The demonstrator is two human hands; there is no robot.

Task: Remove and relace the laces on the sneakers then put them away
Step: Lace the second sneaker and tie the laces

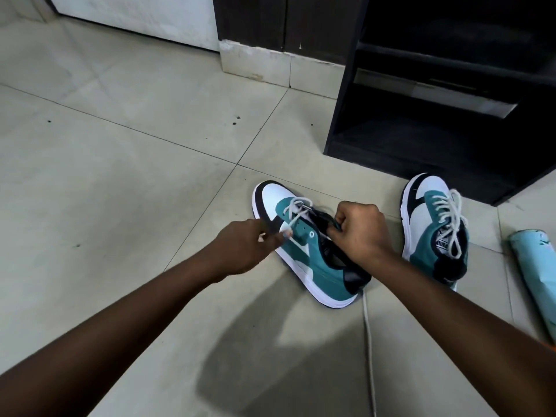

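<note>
Left grip (243,248) pinching white lace (296,213) | right grip (359,233) clenched on near sneaker (319,266) tongue

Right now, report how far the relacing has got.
Done: the right-side sneaker is fully laced. In hand: the near sneaker has only its toe-end eyelets laced; left hand pinches the white lace, right hand grips the tongue area. Left: the upper eyelets, then the black shoe rack.

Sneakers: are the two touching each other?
Apart. The head view shows bare floor tile between the sneaker being laced and the laced sneaker, though the right hand covers part of that gap.
</note>
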